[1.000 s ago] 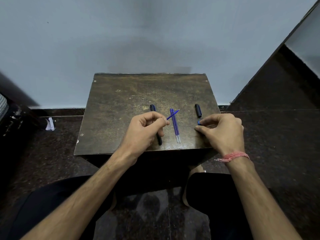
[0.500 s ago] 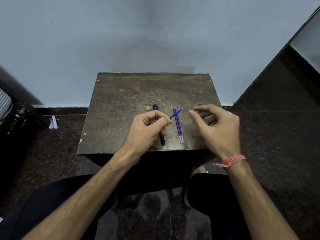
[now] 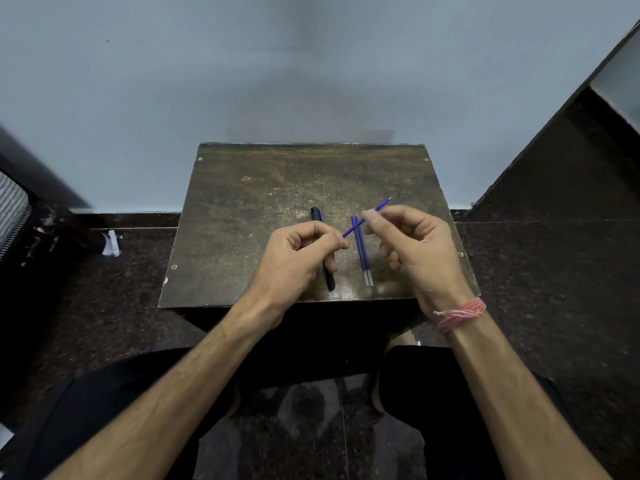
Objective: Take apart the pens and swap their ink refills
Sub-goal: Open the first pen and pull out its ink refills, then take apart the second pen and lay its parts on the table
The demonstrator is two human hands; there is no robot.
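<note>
A thin blue ink refill [image 3: 353,228] slants up to the right above the small wooden table [image 3: 249,202]. My left hand [image 3: 294,258] pinches its lower end, and my right hand [image 3: 412,244] pinches it nearer the metal tip. Two more blue refills [image 3: 362,254] lie side by side on the table under it, clear ends toward me. A black pen barrel [image 3: 323,251] lies on the table, partly hidden by my left hand. Whatever else my left fist encloses is hidden.
The table stands against a pale blue wall, with dark speckled floor around it. A scrap of white paper [image 3: 111,242] lies on the floor at the left. A dark sloping ledge rises at the right. My knees sit below the table's front edge.
My right hand left the table's right side, moved left and took hold of the refill near its tip. The refill now sticks out farther. The black cap at the right is now hidden.
</note>
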